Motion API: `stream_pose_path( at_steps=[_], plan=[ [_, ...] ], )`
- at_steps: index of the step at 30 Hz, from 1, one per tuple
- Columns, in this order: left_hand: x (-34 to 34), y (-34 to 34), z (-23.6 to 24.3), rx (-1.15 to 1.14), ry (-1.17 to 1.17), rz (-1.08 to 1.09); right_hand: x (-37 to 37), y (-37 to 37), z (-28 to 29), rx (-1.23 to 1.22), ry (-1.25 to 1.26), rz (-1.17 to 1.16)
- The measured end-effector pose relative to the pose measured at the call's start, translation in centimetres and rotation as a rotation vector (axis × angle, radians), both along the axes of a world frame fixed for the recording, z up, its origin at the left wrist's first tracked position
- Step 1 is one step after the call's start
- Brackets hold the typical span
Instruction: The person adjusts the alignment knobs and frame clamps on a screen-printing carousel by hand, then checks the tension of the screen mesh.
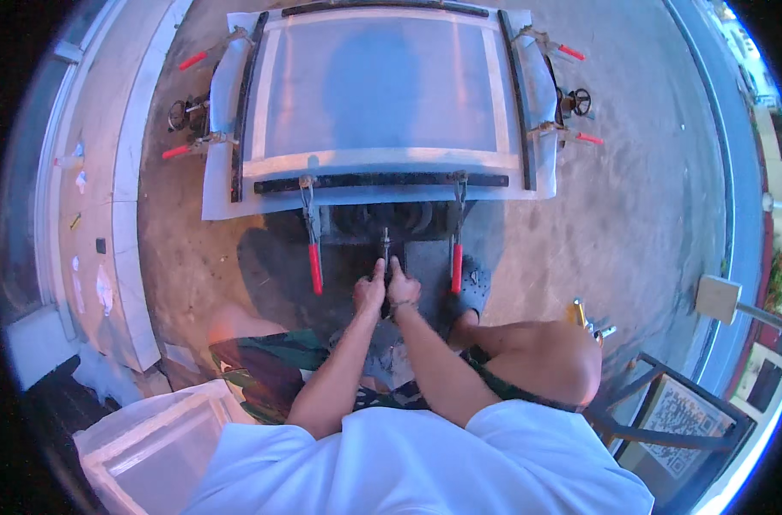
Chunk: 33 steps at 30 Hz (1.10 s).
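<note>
A slim metal tool (pixel 386 245) is being held in front of the body, between the spread knees, with its tip pointing away toward the near edge of a pale mesh sheet (pixel 391 94). It is being grasped from both sides, by the left hand (pixel 370 293) and by the right hand (pixel 404 291) just beside it, both thumbs being laid forward along it. Each grip is appearing closed on the tool, though how the fingers are being wrapped underneath cannot be told. For steady work, force is probably best being shared evenly by the two hands, the wrists being lined up behind the tool so that it is not being twisted sideways. Whether the tip is touching the dark machinery (pixel 356 221) cannot be made out, so its seating is worth checking while only light pressure is being applied. Along the near side, the mesh is being overlaid by a dark bar (pixel 382 181), at which two red-handled clamps (pixel 314 268) are being seen, one on either side of the hands. The elbows are likely best being held in, since the hold on the mesh could be getting loosened if a clamp handle is being knocked.
</note>
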State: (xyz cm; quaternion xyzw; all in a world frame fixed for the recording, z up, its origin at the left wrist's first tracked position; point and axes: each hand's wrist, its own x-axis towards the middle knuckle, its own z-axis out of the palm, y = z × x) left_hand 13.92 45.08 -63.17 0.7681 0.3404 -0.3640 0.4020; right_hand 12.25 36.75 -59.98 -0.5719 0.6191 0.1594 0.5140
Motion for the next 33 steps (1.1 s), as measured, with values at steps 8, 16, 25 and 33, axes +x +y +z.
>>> stream_pose_path(
  at_steps=[8,16,25,33],
  plan=[
    [1.1,-0.3,3.3,-0.029,-0.102,0.036,-0.4,-0.8,-1.4,-0.082,0.062,0.098],
    [1.0,-1.2,5.5,-0.032,0.01,0.014,0.6,-0.2,0.9,-0.099,0.172,0.243],
    [1.2,0.0,2.3,-0.194,0.036,0.234,-0.3,0.0,1.2,-0.137,0.114,0.17],
    [1.2,-0.3,2.5,-0.095,0.106,-0.049,-0.9,-1.4,-0.4,-0.059,-0.005,0.13]
  ],
)
